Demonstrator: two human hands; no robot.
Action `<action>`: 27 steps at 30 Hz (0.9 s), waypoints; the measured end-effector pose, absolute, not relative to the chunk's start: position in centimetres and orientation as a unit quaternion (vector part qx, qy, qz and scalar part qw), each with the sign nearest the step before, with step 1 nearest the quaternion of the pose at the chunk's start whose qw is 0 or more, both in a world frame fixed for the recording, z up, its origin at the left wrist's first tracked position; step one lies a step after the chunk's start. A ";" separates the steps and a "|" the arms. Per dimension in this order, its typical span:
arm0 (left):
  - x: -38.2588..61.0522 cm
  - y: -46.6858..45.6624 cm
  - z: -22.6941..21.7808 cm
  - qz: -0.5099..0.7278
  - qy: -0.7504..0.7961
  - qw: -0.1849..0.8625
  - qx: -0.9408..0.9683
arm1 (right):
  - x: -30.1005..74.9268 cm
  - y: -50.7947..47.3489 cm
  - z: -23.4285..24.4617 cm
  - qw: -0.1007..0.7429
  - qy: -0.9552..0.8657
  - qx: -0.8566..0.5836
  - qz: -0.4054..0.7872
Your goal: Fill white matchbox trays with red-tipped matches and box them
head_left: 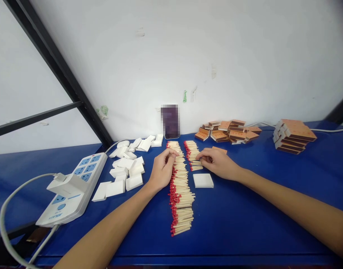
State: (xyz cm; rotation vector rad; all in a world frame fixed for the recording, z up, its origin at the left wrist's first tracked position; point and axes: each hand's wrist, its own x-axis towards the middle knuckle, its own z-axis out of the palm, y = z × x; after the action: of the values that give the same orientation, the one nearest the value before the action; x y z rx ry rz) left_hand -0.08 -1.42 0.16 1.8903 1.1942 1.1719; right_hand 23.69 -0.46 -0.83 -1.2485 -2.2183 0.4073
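A long row of red-headed matches runs toward me on the blue tabletop. Beside it, on the right, lies a shorter row of matches. My left hand rests at the long row, its bent fingers and thumb drawn together over the matches; what is between the fingertips is hidden. At the wooden ends of the shorter row, my right hand has its thumb and fingers curled together, and anything in them is too small to make out. A white matchbox tray lies just below that row.
Loose white trays lie at left, near a white power strip with a plugged-in adapter and cable. Orange matchboxes are heaped behind my right hand, with a stacked group farther right. A phone-like device leans against the wall.
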 end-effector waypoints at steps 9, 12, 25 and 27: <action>-0.1 -1.4 0.1 0.447 0.442 0.306 0.715 | 23.8 -0.2 -0.9 0.274 -0.822 -0.471 0.166; -0.1 -1.4 0.0 0.446 0.443 0.308 0.714 | 23.8 -0.2 -0.9 0.273 -0.822 -0.469 0.172; -0.1 -1.6 0.2 0.443 0.450 0.307 0.712 | 23.4 -0.5 -0.4 0.259 -0.833 -0.456 0.175; -0.1 -1.6 0.2 0.443 0.449 0.307 0.713 | 23.4 -0.5 -0.4 0.257 -0.833 -0.458 0.174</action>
State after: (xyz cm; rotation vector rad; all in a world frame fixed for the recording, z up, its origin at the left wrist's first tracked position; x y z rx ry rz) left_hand -0.08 -1.56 0.20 1.8848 1.1870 1.1728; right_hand 23.38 -0.48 -0.39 -1.2426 -2.2593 0.4727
